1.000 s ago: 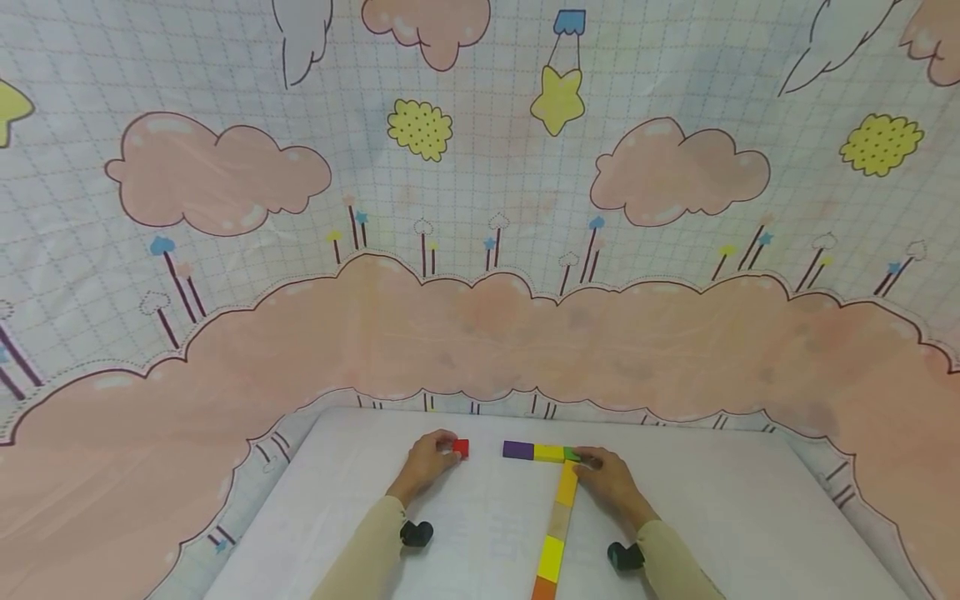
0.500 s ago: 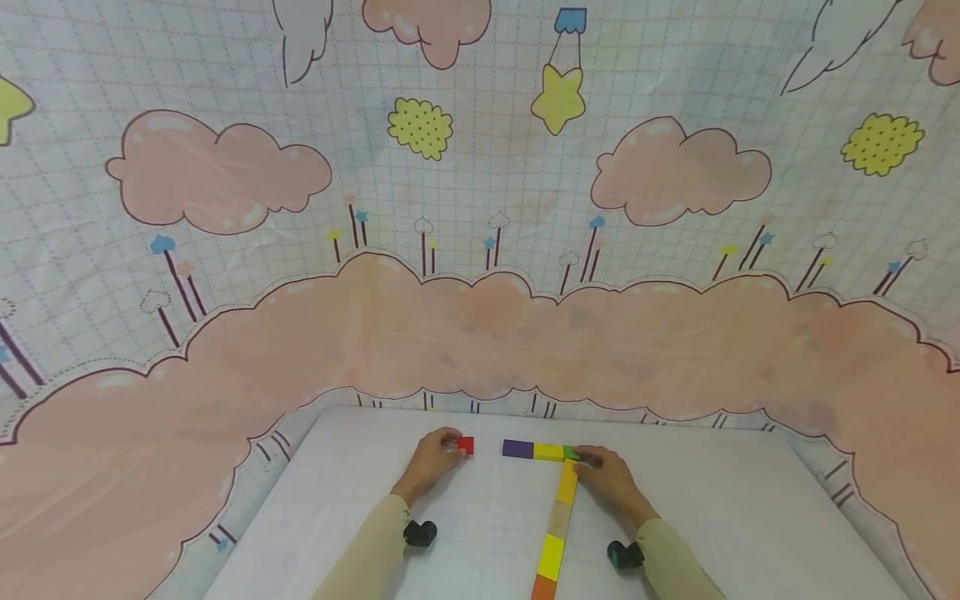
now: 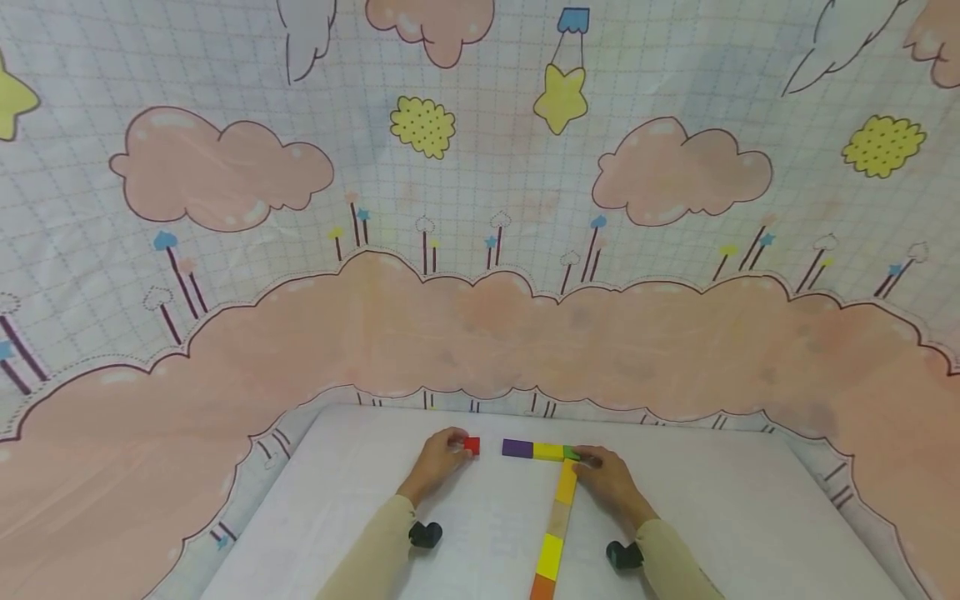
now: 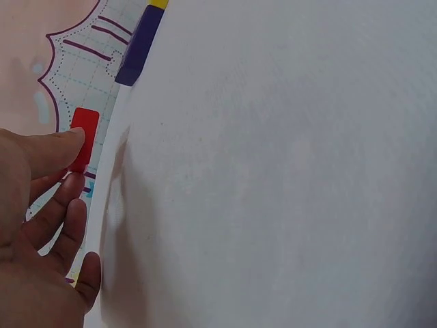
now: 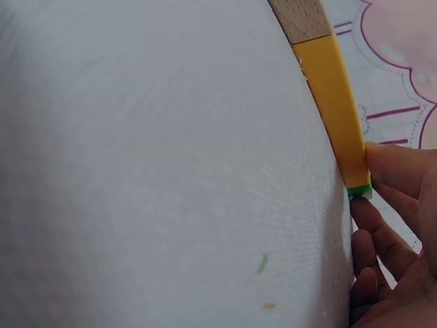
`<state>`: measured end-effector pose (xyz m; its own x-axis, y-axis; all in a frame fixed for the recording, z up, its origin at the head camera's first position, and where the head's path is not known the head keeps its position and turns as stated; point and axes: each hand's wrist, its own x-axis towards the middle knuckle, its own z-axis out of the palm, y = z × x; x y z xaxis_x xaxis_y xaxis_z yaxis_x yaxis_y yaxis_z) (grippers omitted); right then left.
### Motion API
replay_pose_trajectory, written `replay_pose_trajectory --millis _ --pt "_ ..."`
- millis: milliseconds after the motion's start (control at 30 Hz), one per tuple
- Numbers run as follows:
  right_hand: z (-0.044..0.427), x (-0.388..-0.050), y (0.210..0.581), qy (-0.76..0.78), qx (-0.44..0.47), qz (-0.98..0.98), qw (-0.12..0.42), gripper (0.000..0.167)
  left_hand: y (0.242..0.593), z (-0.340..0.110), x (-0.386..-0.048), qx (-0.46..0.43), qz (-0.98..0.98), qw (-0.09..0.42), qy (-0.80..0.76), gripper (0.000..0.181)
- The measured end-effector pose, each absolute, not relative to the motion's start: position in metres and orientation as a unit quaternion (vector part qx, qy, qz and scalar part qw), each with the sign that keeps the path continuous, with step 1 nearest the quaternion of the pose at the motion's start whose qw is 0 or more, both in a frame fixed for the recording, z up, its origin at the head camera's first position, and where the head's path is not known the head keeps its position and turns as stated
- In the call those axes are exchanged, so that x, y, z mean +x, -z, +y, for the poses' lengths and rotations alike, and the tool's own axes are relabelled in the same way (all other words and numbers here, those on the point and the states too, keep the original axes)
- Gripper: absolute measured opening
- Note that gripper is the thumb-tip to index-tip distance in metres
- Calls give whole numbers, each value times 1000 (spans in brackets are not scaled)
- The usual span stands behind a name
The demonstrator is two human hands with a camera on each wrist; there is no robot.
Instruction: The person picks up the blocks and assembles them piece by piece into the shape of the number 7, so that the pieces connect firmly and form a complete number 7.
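Observation:
My left hand (image 3: 437, 463) pinches a small red block (image 3: 472, 446) between thumb and fingers, a short gap left of a purple block (image 3: 517, 448). In the left wrist view the thumb lies on the face of the red block (image 4: 85, 140). The purple block joins a yellow block (image 3: 548, 452) and a green block (image 3: 572, 453) in a row. My right hand (image 3: 613, 485) grips the green block at the row's right end, fingers partly covering it. Below it, an orange-yellow block (image 3: 567, 482) meets the row at a corner, close to my right thumb.
From the corner a line of blocks runs toward me: a plain wood block (image 3: 558, 520), a bright yellow block (image 3: 550, 557) and an orange block (image 3: 542, 587), cut off by the frame. All lie on a white-covered table (image 3: 750, 517). A printed cloth (image 3: 480, 333) hangs behind it.
My left hand has slid the red block to the right, narrowing the gap to the purple block. The right hand and the lined-up blocks have stayed in place.

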<state>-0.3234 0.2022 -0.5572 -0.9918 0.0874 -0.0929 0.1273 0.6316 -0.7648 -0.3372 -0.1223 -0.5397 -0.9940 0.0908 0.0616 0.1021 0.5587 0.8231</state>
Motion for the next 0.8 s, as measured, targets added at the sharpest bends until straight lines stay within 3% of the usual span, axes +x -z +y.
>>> replay_pose_trajectory --millis 800 --pt "202 -322 556 425 55 903 26 33 542 -112 -340 -66 -874 2 482 32"
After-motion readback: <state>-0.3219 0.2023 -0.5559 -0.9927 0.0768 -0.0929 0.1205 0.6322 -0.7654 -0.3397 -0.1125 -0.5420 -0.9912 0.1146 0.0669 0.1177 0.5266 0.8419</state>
